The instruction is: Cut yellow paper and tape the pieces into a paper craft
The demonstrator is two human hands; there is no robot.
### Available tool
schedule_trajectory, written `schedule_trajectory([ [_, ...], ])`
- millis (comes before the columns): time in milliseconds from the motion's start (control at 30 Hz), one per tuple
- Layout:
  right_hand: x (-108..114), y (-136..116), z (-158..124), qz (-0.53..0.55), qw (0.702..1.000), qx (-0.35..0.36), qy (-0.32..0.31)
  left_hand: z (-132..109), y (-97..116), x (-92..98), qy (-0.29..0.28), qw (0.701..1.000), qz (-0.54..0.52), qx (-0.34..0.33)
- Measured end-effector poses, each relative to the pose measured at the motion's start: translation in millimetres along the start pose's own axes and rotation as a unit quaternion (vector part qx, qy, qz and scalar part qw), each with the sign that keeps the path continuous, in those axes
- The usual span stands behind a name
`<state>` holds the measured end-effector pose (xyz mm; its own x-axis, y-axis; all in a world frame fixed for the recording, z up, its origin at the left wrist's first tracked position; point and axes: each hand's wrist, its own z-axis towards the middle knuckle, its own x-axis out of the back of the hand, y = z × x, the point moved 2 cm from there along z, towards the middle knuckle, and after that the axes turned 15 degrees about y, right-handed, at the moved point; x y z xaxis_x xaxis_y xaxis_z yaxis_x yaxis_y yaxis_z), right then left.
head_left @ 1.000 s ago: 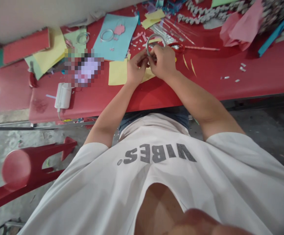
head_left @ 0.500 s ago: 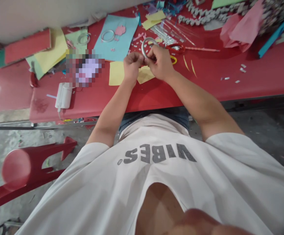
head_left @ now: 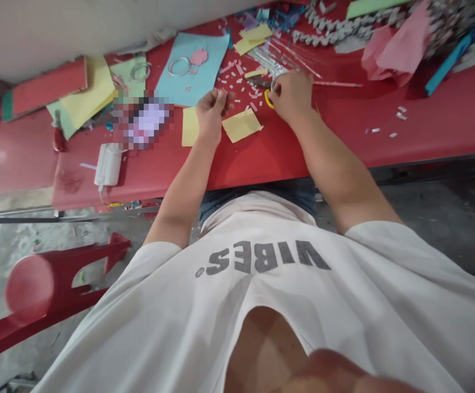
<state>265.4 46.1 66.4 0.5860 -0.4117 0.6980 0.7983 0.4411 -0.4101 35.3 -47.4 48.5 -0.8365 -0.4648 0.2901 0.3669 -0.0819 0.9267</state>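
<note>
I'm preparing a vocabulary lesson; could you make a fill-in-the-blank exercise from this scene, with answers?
1. Beside the bare right hand is a loop-shaped handle coloured ____.
2. On the rectangular light-blue paper sheet, a round silver ring lies left of a ____ paper cutout.
3. The white short-sleeved shirt bears the printed word ____.

Missing words: yellow; pink; VIBES.

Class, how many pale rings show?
3: a ring on the blue sheet, another on the green paper, a third, partly hidden, at the right hand. More may be hidden.

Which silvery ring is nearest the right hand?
The ring partly hidden by the right hand; the others lie farther left, one on light-blue paper, one on pale-green paper.
</note>
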Motion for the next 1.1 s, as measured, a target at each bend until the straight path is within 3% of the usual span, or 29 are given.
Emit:
schedule_trajectory([
  [100, 17, -25, -8, 0.090, 0.994, 0.023, 0.064, 2, -8, -4.4, 0.009, 1.000, -0.019, 0.014],
  [200, 37, -55, -21, 0.236, 0.966, 0.068, 0.082, 2, -14, -10.7, 0.018, 0.996, -0.085, 0.019],
  [367, 53, -84, -36, 0.300, 0.944, 0.100, 0.094, -4, -8, -19.8, -0.072, 0.989, -0.132, -0.003],
  [567, 49, -84, -37, 0.283, 0.948, 0.086, 0.119, -10, 4, -18.1, -0.070, 0.970, -0.230, -0.036],
  [767, 51, -85, -36, 0.230, 0.967, 0.069, 0.084, -10, 9, -20.3, -0.077, 0.978, -0.186, -0.051],
  [900, 41, -82, -36, 0.254, 0.957, 0.086, 0.109, -9, 11, -21.5, -0.094, 0.977, -0.190, -0.006],
  [1100, 22, -75, -36, 0.256, 0.947, 0.124, 0.149, -13, 12, -14.9, -0.042, 0.978, -0.204, 0.025],
])
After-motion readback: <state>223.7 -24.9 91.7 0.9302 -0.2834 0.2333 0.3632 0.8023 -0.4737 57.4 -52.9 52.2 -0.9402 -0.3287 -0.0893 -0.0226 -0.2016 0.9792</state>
